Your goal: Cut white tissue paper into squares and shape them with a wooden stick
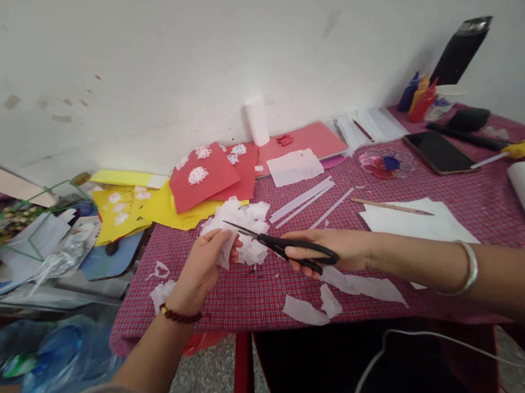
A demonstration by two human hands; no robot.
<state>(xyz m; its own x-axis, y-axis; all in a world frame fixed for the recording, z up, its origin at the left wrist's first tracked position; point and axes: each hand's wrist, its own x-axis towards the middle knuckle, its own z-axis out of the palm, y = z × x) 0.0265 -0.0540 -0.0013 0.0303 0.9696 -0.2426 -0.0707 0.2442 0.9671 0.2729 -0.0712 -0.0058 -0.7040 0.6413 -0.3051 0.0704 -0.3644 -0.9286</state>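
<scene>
Scissors-work above a checked cloth (pixel 255 299).
With the right hand (pixel 339 245), fingers closed through the handles, aiming the scissors (pixel 278 245) away and leftward on a long slant; with the left hand (pixel 205 257), nearer the tips, pinching white paper (pixel 225 252) between thumb and fingers, beside the near-left edge of the white pile (pixel 255 214). Paper just below the blades' far end; impossible to tell touching from apart.
</scene>
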